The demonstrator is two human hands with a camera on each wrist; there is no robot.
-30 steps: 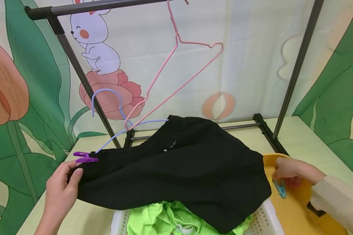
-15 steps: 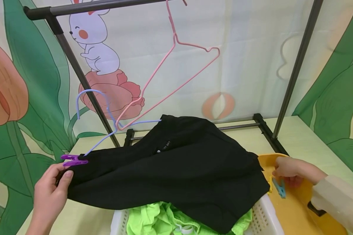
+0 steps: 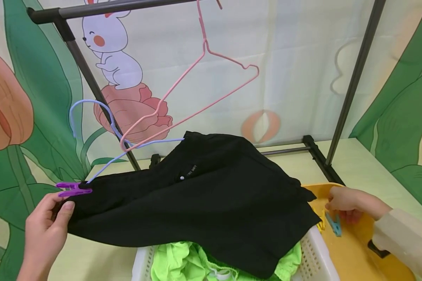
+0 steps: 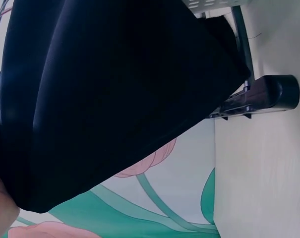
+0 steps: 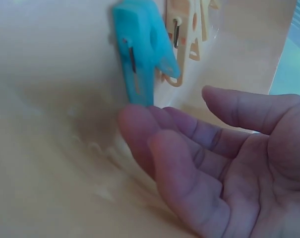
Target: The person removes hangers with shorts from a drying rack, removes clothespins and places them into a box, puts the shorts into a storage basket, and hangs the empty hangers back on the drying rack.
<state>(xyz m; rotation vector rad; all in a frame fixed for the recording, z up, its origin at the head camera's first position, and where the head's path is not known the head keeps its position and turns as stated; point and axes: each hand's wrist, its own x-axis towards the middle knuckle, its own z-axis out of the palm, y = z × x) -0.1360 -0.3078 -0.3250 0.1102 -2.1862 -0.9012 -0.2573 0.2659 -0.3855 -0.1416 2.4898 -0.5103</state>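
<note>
My left hand (image 3: 43, 230) pinches one end of the waistband of a pair of black shorts (image 3: 197, 195), just below a purple clothespin (image 3: 74, 189). That clothespin clips the waistband beside the arm of a blue hanger (image 3: 107, 113), whose other arm runs under the fabric. Inside a yellow bin (image 3: 358, 249), my right hand (image 3: 351, 205) lies by a light blue clothespin (image 5: 137, 49). In the right wrist view its fingers are loosely bent at that clothespin's lower end, thumb apart; contact cannot be told. Pale yellow clothespins (image 5: 185, 34) are behind it.
A pink hanger (image 3: 205, 43) hangs from the black rack (image 3: 116, 6) and crosses the blue hanger. Below the shorts, a white basket (image 3: 318, 251) holds bright green clothes (image 3: 177, 261). The rack's foot (image 3: 321, 158) stands on the table behind the bin.
My left hand has moved left, drawing the shorts, purple clothespin and blue hanger along. The pink hanger has shifted left too. My right hand has stayed nearly still in the bin.
</note>
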